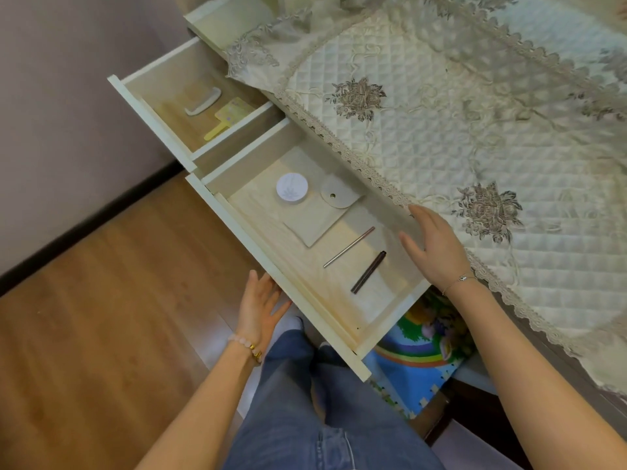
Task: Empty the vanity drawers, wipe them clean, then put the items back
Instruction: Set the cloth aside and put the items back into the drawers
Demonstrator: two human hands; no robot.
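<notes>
Here, your near drawer (237, 225) pulled out, holding a round tin (292, 187), grey pouch (322, 215), dark pencil (368, 272), far drawer (146, 118) open too — your left hand (263, 307) flat against the front, right hand (436, 245) loosely spread by the back edge.

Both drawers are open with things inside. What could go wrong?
The near drawer is pulled far out; it may tip or drop, though the left hand is at its front. The silver pen and dark pen lie loose and could roll. The lace cloth by the right hand might snag.
</notes>
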